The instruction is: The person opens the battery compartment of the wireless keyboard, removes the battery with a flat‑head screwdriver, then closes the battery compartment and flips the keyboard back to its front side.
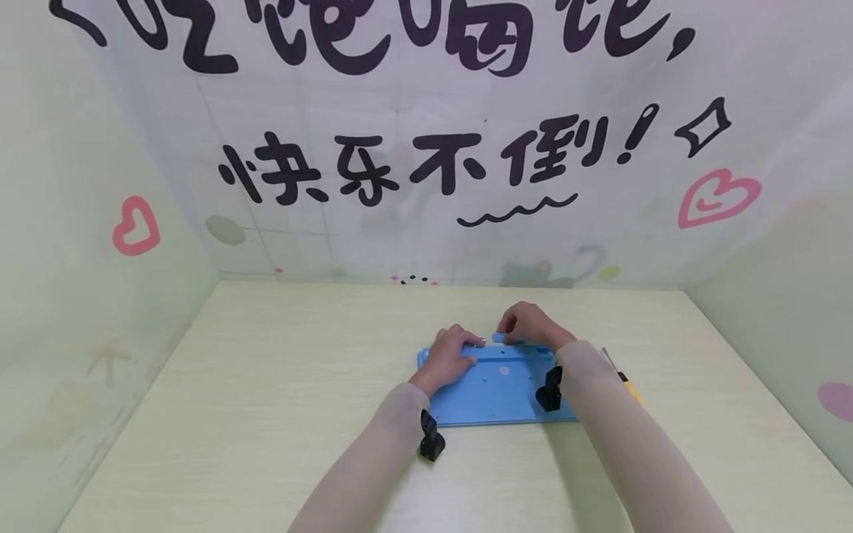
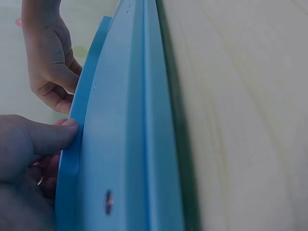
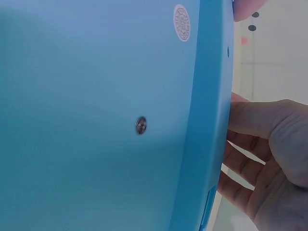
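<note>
A blue flat panel [image 1: 496, 391] with a raised rim lies on the table, its underside or back showing several screws and a round pale sticker [image 3: 182, 23]. My left hand [image 1: 448, 360] grips the far rim toward its left end; in the left wrist view the thumb [image 2: 55, 137] lies against the rim with other fingers behind it. Just past the same rim, my right hand [image 1: 531, 323] pinches a small light-blue piece [image 1: 498, 337]. In the right wrist view that hand [image 3: 284, 154] is partly hidden behind the rim, and the piece cannot be seen.
To the right of the panel, partly behind the right forearm, lies a screwdriver [image 1: 626, 381] with a yellow and black handle. The pale wooden table [image 1: 266, 414] meets printed fabric walls [image 1: 373, 244] at the back and sides.
</note>
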`<state>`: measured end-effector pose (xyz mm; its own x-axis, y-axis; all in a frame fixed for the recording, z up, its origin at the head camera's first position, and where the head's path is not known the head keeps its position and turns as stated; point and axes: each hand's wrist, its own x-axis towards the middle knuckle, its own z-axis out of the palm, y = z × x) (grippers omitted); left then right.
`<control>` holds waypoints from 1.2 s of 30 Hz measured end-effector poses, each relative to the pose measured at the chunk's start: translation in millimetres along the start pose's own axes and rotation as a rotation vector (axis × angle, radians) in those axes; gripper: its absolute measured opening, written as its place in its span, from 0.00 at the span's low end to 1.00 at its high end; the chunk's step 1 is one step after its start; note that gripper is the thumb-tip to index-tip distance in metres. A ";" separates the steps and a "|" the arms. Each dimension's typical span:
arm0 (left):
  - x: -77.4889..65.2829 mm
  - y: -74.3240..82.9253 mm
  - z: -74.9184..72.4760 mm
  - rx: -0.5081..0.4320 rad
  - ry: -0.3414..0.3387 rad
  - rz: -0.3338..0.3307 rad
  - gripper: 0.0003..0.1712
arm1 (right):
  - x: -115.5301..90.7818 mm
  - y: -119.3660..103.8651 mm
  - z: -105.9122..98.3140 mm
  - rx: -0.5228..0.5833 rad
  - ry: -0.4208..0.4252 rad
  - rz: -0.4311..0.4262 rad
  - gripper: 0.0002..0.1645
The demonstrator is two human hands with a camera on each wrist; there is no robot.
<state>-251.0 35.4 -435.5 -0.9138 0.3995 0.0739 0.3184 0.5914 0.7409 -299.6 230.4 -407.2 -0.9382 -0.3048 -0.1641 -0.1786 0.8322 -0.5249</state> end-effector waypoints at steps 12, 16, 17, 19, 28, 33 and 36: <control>-0.8 2.4 -0.6 0.007 -0.004 -0.007 0.14 | -4.4 2.9 -9.0 -0.018 0.037 -0.111 0.05; -0.9 2.5 -0.9 0.005 -0.001 -0.012 0.14 | -6.9 2.4 -14.3 -0.016 0.039 -0.097 0.05; -0.9 2.5 -0.6 0.006 -0.001 -0.013 0.14 | -7.4 2.6 -15.5 -0.015 0.035 -0.091 0.05; -0.8 2.1 -0.2 0.005 -0.002 -0.014 0.14 | -8.7 3.3 -17.7 -0.015 0.027 -0.083 0.05; -0.4 0.4 2.1 0.006 0.018 -0.006 0.14 | -22.3 9.8 -31.1 -0.055 0.021 -0.106 0.04; -0.8 0.0 2.9 0.014 0.020 -0.003 0.15 | -34.1 14.3 -39.5 -0.064 0.012 -0.110 0.03; -1.3 0.9 2.4 0.011 0.020 0.001 0.15 | -38.4 18.3 -42.7 -0.086 -0.004 -0.111 0.04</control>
<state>-249.0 37.1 -436.6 -0.9181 0.3864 0.0877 0.3221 0.5989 0.7332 -279.5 277.1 -374.8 -0.9098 -0.3994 -0.1125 -0.3065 0.8297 -0.4665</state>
